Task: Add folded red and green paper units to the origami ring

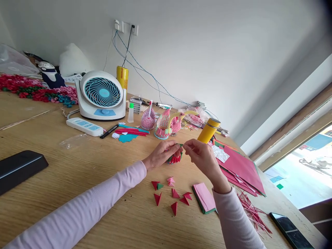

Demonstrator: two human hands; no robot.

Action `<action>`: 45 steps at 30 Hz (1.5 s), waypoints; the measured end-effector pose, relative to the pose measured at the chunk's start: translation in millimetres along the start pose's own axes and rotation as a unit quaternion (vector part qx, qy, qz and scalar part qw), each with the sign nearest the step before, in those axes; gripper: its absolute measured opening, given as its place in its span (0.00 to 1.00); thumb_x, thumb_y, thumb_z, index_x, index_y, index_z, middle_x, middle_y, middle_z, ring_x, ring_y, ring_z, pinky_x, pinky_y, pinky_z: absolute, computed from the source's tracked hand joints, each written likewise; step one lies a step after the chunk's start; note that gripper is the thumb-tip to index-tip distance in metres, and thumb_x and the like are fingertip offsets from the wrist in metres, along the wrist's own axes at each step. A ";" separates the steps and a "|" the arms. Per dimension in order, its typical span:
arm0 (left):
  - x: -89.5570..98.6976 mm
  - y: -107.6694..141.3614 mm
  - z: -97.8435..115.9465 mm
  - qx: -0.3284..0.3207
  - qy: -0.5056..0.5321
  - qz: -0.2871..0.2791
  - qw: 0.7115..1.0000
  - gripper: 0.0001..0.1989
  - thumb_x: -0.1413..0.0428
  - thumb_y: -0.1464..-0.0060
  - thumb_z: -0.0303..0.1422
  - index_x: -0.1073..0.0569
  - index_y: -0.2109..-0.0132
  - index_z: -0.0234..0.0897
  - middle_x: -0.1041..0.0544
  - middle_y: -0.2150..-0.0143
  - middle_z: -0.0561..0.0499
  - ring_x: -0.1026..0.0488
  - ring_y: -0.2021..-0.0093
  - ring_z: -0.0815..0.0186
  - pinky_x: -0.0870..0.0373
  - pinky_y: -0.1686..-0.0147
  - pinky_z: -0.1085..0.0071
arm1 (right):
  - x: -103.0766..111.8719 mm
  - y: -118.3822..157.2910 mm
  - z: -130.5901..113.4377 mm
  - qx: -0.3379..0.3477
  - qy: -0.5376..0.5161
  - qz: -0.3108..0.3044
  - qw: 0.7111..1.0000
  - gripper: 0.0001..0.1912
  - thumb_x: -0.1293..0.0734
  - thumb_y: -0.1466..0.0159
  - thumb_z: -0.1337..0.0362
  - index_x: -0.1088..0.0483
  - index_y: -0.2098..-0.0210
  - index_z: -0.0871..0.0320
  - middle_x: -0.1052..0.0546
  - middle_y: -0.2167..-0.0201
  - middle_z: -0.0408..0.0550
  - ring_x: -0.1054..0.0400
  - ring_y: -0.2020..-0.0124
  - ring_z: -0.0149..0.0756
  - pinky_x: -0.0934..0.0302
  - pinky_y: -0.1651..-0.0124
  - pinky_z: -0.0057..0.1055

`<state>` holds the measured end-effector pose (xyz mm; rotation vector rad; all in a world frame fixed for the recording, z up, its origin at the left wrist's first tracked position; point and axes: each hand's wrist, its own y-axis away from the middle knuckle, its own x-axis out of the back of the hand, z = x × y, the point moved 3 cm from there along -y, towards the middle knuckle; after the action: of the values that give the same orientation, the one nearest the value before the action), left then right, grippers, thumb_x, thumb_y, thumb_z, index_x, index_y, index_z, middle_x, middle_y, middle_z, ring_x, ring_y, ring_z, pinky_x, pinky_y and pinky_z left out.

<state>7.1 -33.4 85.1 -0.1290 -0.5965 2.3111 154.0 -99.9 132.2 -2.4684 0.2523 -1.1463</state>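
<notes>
My left hand [165, 153] and my right hand [201, 155] meet at the middle of the table, fingertips pinched close together. Between them shows the tip of a small green folded paper piece [181, 145]. Just beneath the fingers stands a ring-like model of red and green folded paper [174, 159], partly covered by my left hand. On the wood nearer to me lie several loose red paper triangles [174, 208], a pink folded piece [171, 181] and a green one [160, 186]. A stack of pink and green paper slips [204, 197] rests below my right hand.
Folded-paper swans [163, 126] stand beyond my hands, with a yellow bottle [209, 130] to their right. Farther left are a white fan [103, 93] and a power strip [84, 126]. Red sheets [243, 169], paper strips [252, 211] and a phone [290, 230] lie at right.
</notes>
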 end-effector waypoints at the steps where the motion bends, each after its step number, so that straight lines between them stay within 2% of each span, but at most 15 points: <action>1: -0.7 -0.9 0.8 0.011 0.043 0.000 0.999 0.20 0.48 0.39 0.46 0.27 0.66 0.32 0.28 0.71 0.50 0.30 0.69 0.68 0.34 0.66 0.72 | -0.2 -0.7 1.3 -0.012 -0.057 0.006 0.998 0.11 0.34 0.37 0.54 0.28 0.64 0.56 0.26 0.76 0.42 0.37 0.81 0.28 0.45 0.77 0.26; 4: -3.7 -3.4 4.4 0.027 0.164 0.001 0.986 0.18 0.43 0.42 0.45 0.27 0.65 0.31 0.27 0.71 0.50 0.29 0.70 0.68 0.32 0.65 0.72 | -3.7 -2.1 2.4 -0.040 -0.228 0.000 0.973 0.18 0.29 0.41 0.52 0.27 0.58 0.58 0.26 0.74 0.42 0.38 0.81 0.26 0.46 0.79 0.25; 7: -8.9 -4.5 8.4 0.025 0.250 -0.019 0.968 0.18 0.41 0.44 0.44 0.28 0.66 0.31 0.28 0.72 0.50 0.30 0.71 0.69 0.31 0.66 0.71 | -9.6 -1.7 -1.1 -0.051 -0.340 -0.018 0.939 0.18 0.27 0.43 0.54 0.24 0.58 0.58 0.25 0.76 0.42 0.37 0.80 0.26 0.47 0.78 0.25; 12: -16.4 -2.4 12.6 0.014 0.264 -0.050 0.963 0.17 0.45 0.40 0.44 0.33 0.68 0.34 0.31 0.76 0.53 0.31 0.74 0.69 0.33 0.69 0.72 | -20.6 0.2 -7.4 -0.072 -0.434 -0.010 0.898 0.15 0.25 0.45 0.57 0.21 0.61 0.57 0.25 0.82 0.42 0.33 0.82 0.28 0.50 0.80 0.24; 17: -17.7 -1.8 9.9 0.004 0.218 -0.016 0.976 0.18 0.47 0.39 0.46 0.35 0.68 0.35 0.34 0.78 0.56 0.36 0.77 0.72 0.36 0.73 0.74 | -27.4 1.0 -10.4 -0.082 -0.449 0.049 0.888 0.14 0.23 0.48 0.57 0.21 0.65 0.58 0.25 0.81 0.41 0.36 0.85 0.26 0.48 0.84 0.23; 23: -18.5 -3.0 11.3 0.016 0.185 0.025 0.982 0.19 0.47 0.40 0.49 0.34 0.65 0.36 0.38 0.78 0.58 0.39 0.79 0.73 0.39 0.78 0.76 | -30.4 2.7 -15.1 -0.072 -0.442 0.097 0.889 0.13 0.25 0.46 0.56 0.20 0.65 0.57 0.27 0.82 0.40 0.37 0.84 0.27 0.45 0.84 0.23; 30: -26.0 -0.2 17.0 0.026 0.206 0.030 0.978 0.24 0.48 0.41 0.52 0.38 0.71 0.36 0.45 0.80 0.60 0.46 0.81 0.76 0.45 0.81 0.78 | -36.1 5.1 -23.0 -0.068 -0.455 0.119 0.880 0.14 0.24 0.47 0.56 0.20 0.63 0.56 0.25 0.81 0.41 0.38 0.85 0.27 0.42 0.85 0.25; 34: -28.5 0.0 18.8 0.039 0.190 0.031 0.981 0.29 0.54 0.41 0.58 0.40 0.73 0.36 0.44 0.80 0.59 0.46 0.81 0.76 0.46 0.81 0.78 | -34.9 7.1 -23.5 -0.061 -0.457 0.163 0.872 0.10 0.23 0.49 0.60 0.20 0.68 0.56 0.26 0.82 0.40 0.41 0.85 0.24 0.44 0.86 0.22; 37: -29.2 -0.5 21.4 0.066 0.194 0.023 0.978 0.30 0.58 0.40 0.60 0.41 0.74 0.36 0.42 0.80 0.58 0.47 0.82 0.76 0.47 0.82 0.78 | -36.7 7.7 -21.7 -0.085 -0.496 0.140 0.853 0.11 0.23 0.48 0.58 0.21 0.69 0.57 0.27 0.83 0.40 0.40 0.85 0.25 0.42 0.86 0.23; 40: -28.7 -0.9 23.3 0.072 0.186 0.027 0.980 0.30 0.56 0.41 0.59 0.40 0.73 0.36 0.41 0.79 0.57 0.47 0.82 0.77 0.47 0.82 0.78 | -39.6 8.0 -20.2 -0.110 -0.525 0.118 0.836 0.13 0.24 0.48 0.56 0.22 0.68 0.58 0.28 0.83 0.39 0.38 0.85 0.27 0.39 0.86 0.25; 45: -27.2 -0.4 20.8 0.057 0.165 0.063 0.983 0.30 0.53 0.43 0.60 0.40 0.74 0.36 0.41 0.80 0.58 0.45 0.82 0.76 0.47 0.83 0.78 | -43.6 8.6 -21.8 -0.109 -0.507 0.131 0.845 0.16 0.24 0.46 0.55 0.23 0.64 0.58 0.24 0.80 0.41 0.34 0.85 0.27 0.38 0.84 0.24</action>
<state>21.7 -59.7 101.6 -0.4977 -0.2947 2.3681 109.2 -99.6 111.0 -2.7363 0.3812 0.3908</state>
